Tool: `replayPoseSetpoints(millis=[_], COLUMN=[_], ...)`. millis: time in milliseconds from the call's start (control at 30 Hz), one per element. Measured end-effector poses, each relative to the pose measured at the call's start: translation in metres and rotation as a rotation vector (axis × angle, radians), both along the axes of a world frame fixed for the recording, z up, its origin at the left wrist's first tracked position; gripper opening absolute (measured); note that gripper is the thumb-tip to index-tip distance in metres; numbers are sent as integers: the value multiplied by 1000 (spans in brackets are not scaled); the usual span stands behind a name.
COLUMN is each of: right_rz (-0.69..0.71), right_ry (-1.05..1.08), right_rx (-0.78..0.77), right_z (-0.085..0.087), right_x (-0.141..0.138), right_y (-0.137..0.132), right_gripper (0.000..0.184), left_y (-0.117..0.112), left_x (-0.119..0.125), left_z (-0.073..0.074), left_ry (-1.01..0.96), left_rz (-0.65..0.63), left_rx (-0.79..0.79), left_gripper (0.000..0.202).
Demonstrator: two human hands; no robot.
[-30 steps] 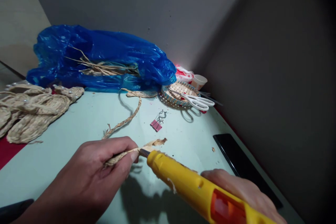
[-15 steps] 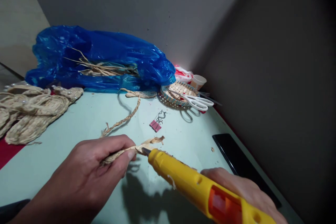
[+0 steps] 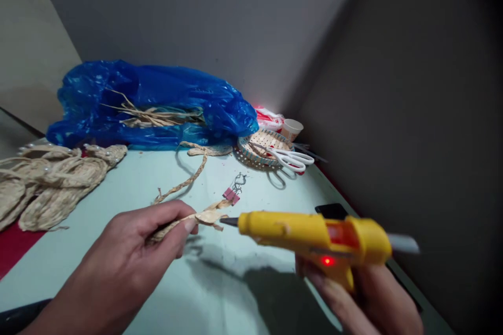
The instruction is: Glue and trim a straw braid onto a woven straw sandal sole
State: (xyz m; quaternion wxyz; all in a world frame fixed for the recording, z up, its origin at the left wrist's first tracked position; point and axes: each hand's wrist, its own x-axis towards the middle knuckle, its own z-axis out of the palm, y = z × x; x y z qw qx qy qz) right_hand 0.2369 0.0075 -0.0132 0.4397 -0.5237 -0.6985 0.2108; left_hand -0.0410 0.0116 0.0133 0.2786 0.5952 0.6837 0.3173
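Pale green tabletop [image 3: 129, 188], grey wall corner behind. Left hand [image 3: 129, 256] thumb and forefinger pinched on braided straw strip [image 3: 204, 216], held above the table mid-frame, at 9 o'clock of the nozzle. Strip looks light, limp and fray-prone: grip close to the loose end. Right hand [image 3: 365, 298] fingers wrapped round glue gun [image 3: 306, 230]. Versus 0.5 s ago: gun swung level and side-on, red lamp now showing

Left hand [image 3: 129, 261] pinching straw braid [image 3: 196, 218], right hand [image 3: 365, 298] gripping glue gun [image 3: 310, 233]

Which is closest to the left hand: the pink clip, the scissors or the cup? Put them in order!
1. Pink clip, just beyond the left hand.
2. Scissors, farther back, to the right.
3. Cup, behind the scissors, by the wall.
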Motion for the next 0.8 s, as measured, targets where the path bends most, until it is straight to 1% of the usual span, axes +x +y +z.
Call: replayPoseSetpoints(millis=[33,67,100,167,200,267,333,400,433,500,600,667,700,733,767,800], right_rz=[11,61,75,97,92,95,101,96,83,4,-169,-233,-226,-186,-121,6], right_ry=[42,117,233,418,467,418,275,126,55,-102,-346,-450,-483,-500,-505,-491], right_rx=[-95,-196,-275,-426,-478,-535,-539,-519,-499,-414,-215,-98,-30,58,155,317], right_z=[7,13,17,20,19,14,8,4,3,1,2,6,8,11,14,17], right_x=[1,1,1,-3,-5,-8,-9,-7,-6,-3,0,-4,-8,-14,-21,-29], right_y=[5,11,18,31,37,45,50,53,54,54,49,40,33,26,19,12], right_gripper=[22,25,28,31,32,38,45,46,45,41,37,33,30,28,26,22], left_y=[3,6,8,12,13,12,8,4,2,-2,-6,-9,-10,-11,-12,-12], left_x=[-3,-6,-9,-12,-13,-13,-12,-9,-8,-4,3,6,7,8,8,8], left_z=[1,3,4,9,11,16,19,22,24,26,30,31,31,31,30,29], left_ry=[-16,-38,-64,-123,-147,-181,-209,-248,-269,-299,-325,-334,-337,-337,-340,-348], left_rz=[-12,-25,-31,-49,-59,-74,-108,-138,-152,-182,-218,-210,-200,-193,-196,-203], left_rx=[4,4,-4,-51,-76,-115,-150,-155,-152,-152,-168,-178,-183,-187,-191,-192], left_gripper=[34,35,37,40,42,42,41,39,38,37,38,38,38,38,38,37])
